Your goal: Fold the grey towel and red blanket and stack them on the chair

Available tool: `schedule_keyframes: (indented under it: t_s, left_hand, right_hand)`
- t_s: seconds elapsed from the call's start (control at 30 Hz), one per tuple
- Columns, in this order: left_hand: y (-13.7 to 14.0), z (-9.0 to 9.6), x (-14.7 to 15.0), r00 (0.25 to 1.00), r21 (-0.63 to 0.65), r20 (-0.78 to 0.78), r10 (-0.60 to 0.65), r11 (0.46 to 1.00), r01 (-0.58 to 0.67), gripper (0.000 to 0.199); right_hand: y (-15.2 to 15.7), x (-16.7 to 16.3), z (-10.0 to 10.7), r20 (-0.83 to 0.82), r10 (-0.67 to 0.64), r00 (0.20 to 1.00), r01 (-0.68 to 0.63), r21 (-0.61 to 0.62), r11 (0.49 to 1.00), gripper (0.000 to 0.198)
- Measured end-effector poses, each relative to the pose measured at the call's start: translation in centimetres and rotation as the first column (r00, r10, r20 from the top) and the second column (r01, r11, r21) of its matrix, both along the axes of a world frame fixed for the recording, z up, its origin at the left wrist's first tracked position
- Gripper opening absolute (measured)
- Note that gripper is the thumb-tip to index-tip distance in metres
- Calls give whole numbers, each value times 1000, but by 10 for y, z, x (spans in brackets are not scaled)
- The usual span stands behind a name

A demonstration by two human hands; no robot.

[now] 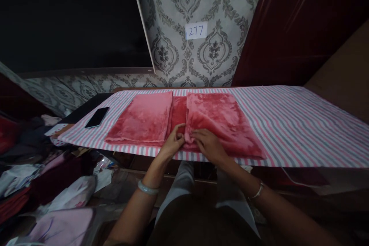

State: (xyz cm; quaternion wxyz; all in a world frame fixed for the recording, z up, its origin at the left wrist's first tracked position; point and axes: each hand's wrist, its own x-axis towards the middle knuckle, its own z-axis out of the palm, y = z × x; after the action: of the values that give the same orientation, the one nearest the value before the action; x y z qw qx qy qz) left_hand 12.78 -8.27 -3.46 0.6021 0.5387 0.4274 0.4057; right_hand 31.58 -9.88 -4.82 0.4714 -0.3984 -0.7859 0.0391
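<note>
A pink-red plush blanket [221, 113] lies on the cloth-covered table, its left and right sides folded inward with a narrow darker strip between them. At the near end of the right fold's inner edge, the fabric is bunched into a small roll. My left hand [173, 143] is at that roll from the left, thumb and forefinger curved around its edge. From the other side, my right hand [209, 145] grips the same edge with bent fingers, palm down over the fold. Part of each hand's fingertips is hidden in the pile.
Under the blanket spreads a striped cloth [296, 123] in pink, grey and white. A dark phone [98, 117] lies at its left. Behind stand a large television [75, 19] and a patterned wall with a paper sign [196, 30]. Bags and clothes [66, 196] are heaped at lower left.
</note>
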Motion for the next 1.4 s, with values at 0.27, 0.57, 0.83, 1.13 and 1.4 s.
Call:
schedule_keyframes:
  t_s: [0.27, 0.57, 0.83, 1.13, 1.4]
  left_hand:
    - [2, -7, -2, 1000, -19, -4, -4, 1000, 4, 76]
    - [-2, -2, 2, 994, 55, -69, 79, 996, -75, 64]
    - [3, -18, 4, 981, 132, -146, 129, 985, -110, 62]
    - [-4, -28, 9, 966, 217, -170, 194, 964, -155, 62]
    - [-8, -40, 3, 978, 169, -171, 121, 981, -92, 67]
  right_hand:
    - [-7, -6, -25, 134, -57, 989, 59, -17, 998, 28]
    - [-12, -9, -29, 94, 4, 996, 2, -56, 998, 29]
    - [44, 59, 15, -135, -96, 986, 54, -285, 957, 24]
    - [185, 105, 36, 304, -299, 904, 399, -359, 844, 36]
    - [260, 94, 26, 440, -228, 869, 415, -396, 819, 24]
